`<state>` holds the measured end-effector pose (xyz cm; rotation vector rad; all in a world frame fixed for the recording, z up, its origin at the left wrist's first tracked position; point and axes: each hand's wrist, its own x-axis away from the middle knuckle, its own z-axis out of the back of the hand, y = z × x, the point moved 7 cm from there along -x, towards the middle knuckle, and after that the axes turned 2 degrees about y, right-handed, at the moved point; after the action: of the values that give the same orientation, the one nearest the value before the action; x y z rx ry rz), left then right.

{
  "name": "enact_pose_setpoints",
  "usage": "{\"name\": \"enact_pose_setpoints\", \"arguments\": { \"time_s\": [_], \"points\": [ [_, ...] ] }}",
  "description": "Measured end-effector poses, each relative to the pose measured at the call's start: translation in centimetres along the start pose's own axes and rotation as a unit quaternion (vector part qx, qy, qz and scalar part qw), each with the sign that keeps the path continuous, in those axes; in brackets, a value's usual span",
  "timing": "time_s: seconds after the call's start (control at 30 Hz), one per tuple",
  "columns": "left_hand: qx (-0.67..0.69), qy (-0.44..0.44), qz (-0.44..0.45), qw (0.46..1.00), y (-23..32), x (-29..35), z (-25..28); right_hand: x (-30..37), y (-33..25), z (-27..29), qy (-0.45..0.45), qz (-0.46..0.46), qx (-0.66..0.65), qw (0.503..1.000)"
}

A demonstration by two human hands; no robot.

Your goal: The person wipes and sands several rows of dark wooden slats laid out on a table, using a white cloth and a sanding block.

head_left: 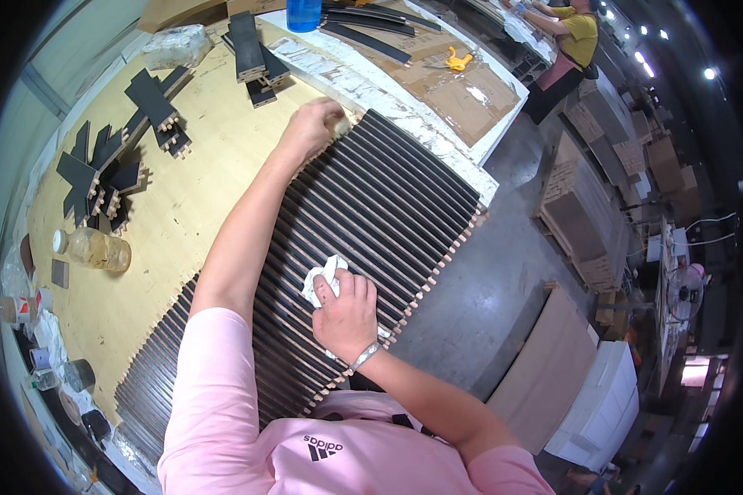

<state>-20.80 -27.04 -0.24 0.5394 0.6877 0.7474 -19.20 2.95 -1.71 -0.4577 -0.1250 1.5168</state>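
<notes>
A long row of black wooden slats [371, 202] lies side by side on the table, pale dowel pegs sticking out of their ends. At the far end of the row, my left hand [305, 130] is closed on a small pale yellowish pad [337, 125], partly hidden by the fingers and blurred. It is at the slats' left ends. Nearer to me, my right hand [348, 318] presses a crumpled white cloth [328, 272] onto the slats, near their right ends. The fingers are curled, and part of the cloth shows beyond the thumb.
Loose black pieces with dowels [99, 173] lie in piles on the pale tabletop [190, 198]. A bottle of yellowish liquid [99, 250] lies left. A cardboard-topped table [437, 91] bears a yellow object [458, 59]. Stacked boards [582, 214] stand right; a person [571, 49] works far off.
</notes>
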Motion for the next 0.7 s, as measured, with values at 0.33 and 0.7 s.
{"name": "enact_pose_setpoints", "arguments": {
  "time_s": [0.33,0.7],
  "points": [
    [-0.027,0.049,0.023,0.998,-0.3,-4.6,-1.9,-0.2,-0.1,0.3,-0.016,-0.005,0.008,1.000],
    [-0.031,0.003,-0.034,0.999,0.3,-4.5,-3.4,-0.2,0.0,0.1,-0.017,-0.002,0.009,1.000]
  ]
}}
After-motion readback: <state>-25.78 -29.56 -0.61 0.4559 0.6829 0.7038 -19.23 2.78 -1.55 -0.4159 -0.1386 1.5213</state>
